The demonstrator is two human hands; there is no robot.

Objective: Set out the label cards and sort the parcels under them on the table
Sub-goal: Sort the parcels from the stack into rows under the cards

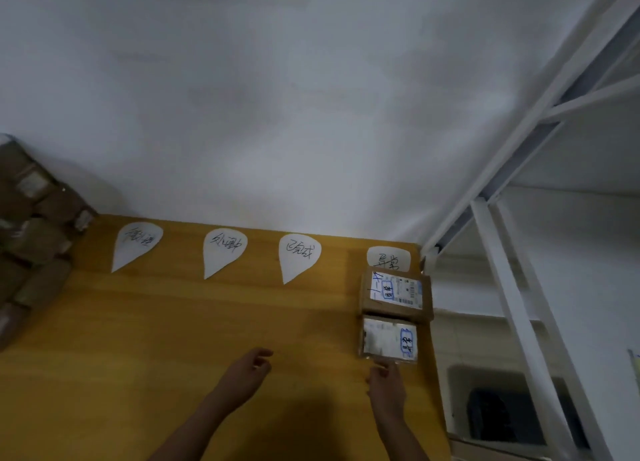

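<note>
Several white teardrop label cards with handwriting lie along the far edge of the yellow table (pixel 173 322): one at far left (pixel 136 244), a second (pixel 223 252), a third (pixel 298 256) and a fourth (pixel 388 258) at the right corner. Below the fourth card sits a brown parcel (pixel 396 292) with a white shipping label, and nearer me a smaller parcel (pixel 389 339). My right hand (pixel 386 382) touches the near edge of the smaller parcel with its fingertips. Over the table's middle, my left hand (pixel 247 374) hovers with loosely curled fingers, holding nothing.
A heap of brown parcels (pixel 31 232) is piled at the table's left end against the white wall. A white metal shelving frame (pixel 519 287) stands close to the table's right edge, with a dark object (pixel 491 412) on a lower shelf.
</note>
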